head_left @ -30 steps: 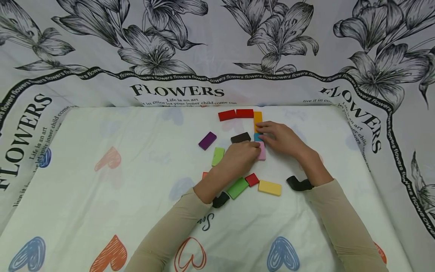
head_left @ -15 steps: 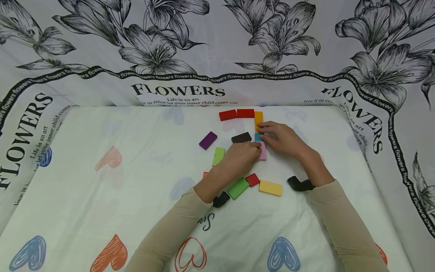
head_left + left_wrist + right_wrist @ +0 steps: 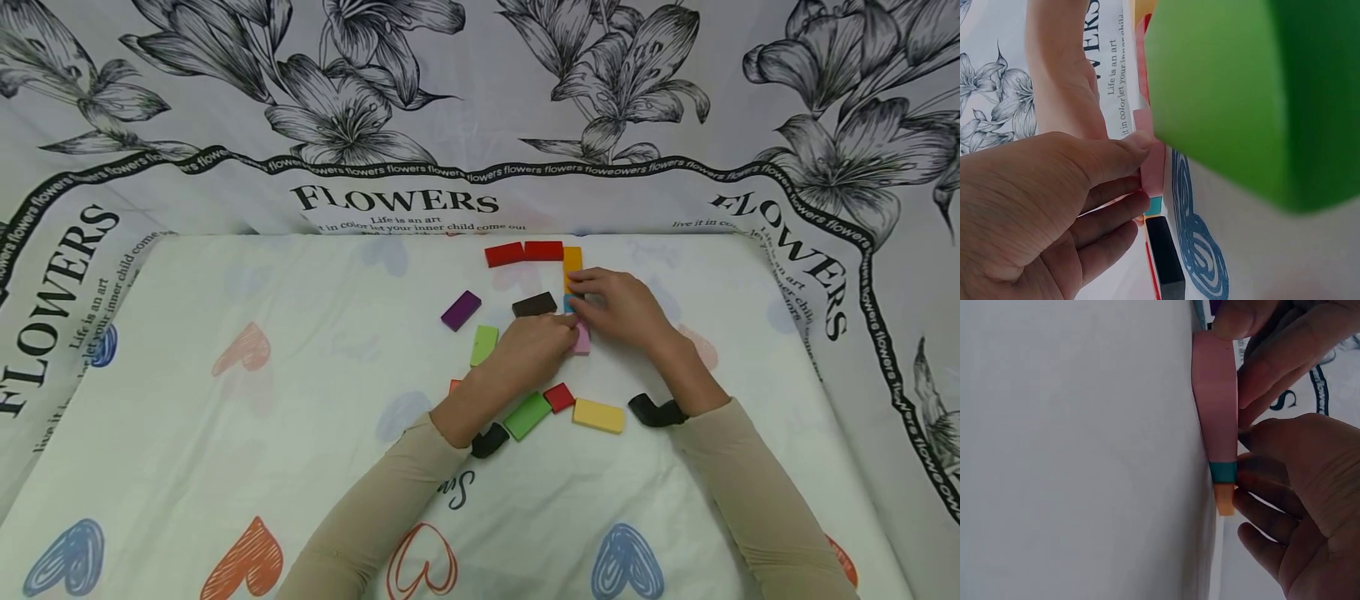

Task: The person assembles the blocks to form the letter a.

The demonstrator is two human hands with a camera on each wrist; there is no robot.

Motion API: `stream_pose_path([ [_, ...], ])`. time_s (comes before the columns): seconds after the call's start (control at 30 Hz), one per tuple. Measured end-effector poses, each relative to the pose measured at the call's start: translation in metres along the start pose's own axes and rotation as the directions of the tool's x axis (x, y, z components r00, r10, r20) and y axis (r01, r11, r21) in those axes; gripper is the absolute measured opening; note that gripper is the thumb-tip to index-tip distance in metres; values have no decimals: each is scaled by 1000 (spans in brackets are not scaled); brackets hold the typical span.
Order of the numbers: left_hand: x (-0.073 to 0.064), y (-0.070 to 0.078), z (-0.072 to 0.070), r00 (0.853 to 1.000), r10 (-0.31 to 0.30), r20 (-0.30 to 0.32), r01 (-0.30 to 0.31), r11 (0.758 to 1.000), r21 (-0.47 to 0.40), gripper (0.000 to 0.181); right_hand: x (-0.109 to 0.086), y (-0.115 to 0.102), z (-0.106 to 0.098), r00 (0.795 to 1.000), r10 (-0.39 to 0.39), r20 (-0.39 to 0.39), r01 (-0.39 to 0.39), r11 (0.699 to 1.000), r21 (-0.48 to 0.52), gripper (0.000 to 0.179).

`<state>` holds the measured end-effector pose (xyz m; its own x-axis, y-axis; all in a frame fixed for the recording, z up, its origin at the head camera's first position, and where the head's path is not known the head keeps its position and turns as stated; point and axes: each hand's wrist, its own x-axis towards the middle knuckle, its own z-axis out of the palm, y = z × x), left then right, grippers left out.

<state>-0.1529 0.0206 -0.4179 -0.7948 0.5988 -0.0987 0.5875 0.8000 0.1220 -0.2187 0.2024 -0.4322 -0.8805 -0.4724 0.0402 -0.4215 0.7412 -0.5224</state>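
Observation:
Near the table's back, a column of blocks holds an orange block (image 3: 572, 260), a small blue block (image 3: 567, 303) and a pink block (image 3: 581, 342). My left hand (image 3: 532, 346) pinches the pink block; in the left wrist view its thumb lies on that block's side. Touching the orange and blue blocks with loosely extended fingers is my right hand (image 3: 618, 308). Its thumb meets the column beside the pink block in the right wrist view, where the blue piece (image 3: 1223, 472) sits between pink and orange. Fingers partly cover the blue block in the head view.
Two red blocks (image 3: 543, 251) run left from the column's top. A black block (image 3: 534, 305), a purple block (image 3: 461, 311) and a light green block (image 3: 484, 345) lie to the left. Nearer are a green block (image 3: 528, 416), a small red block (image 3: 559, 397) and a yellow block (image 3: 597, 416).
Both hands stay at the column. The right thumb has shifted slightly closer to the left fingertips, covering more of the blue block, and the right wrist has moved a little left.

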Motion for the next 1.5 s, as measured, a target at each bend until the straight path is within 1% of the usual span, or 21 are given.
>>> stream_pose_path([
  [0.1, 0, 0, 0, 1000, 7, -15, -7, 1000, 16, 29, 0, -4, 2, 999, 22, -30, -22, 1000, -15, 36],
  [0.2, 0, 1, 0, 1000, 7, -23, -6, 1000, 26, 28, 0, -6, 4, 998, 37, -44, -38, 999, -24, 36],
  [0.57, 0, 1, 0, 1000, -3, -18, 4, 1000, 24, 33, 1, -8, 4, 998, 55, -35, -56, 998, -26, 37],
  [0.73, 0, 2, 0, 1000, -9, -16, 9, 1000, 16, 32, 1, -4, 2, 999, 40, -14, -40, 999, -5, 37],
  [0.93, 0, 2, 0, 1000, -3, -21, 3, 1000, 9, 25, 1, 6, -2, 999, 16, 45, -18, 999, 31, 37],
  [1.07, 0, 2, 0, 1000, 2, -21, -2, 1000, 16, 25, 1, 9, -4, 997, 1, 78, -4, 999, 42, 39],
  [1.27, 0, 2, -1, 1000, -4, -17, 4, 1000, 6, 26, 1, 11, -5, 996, -19, 82, 15, 999, 52, 39],
  [1.5, -1, 1, -3, 1000, -1, -9, 1, 999, -38, 27, 1, 12, -6, 995, -12, 96, 6, 998, 60, 40],
])
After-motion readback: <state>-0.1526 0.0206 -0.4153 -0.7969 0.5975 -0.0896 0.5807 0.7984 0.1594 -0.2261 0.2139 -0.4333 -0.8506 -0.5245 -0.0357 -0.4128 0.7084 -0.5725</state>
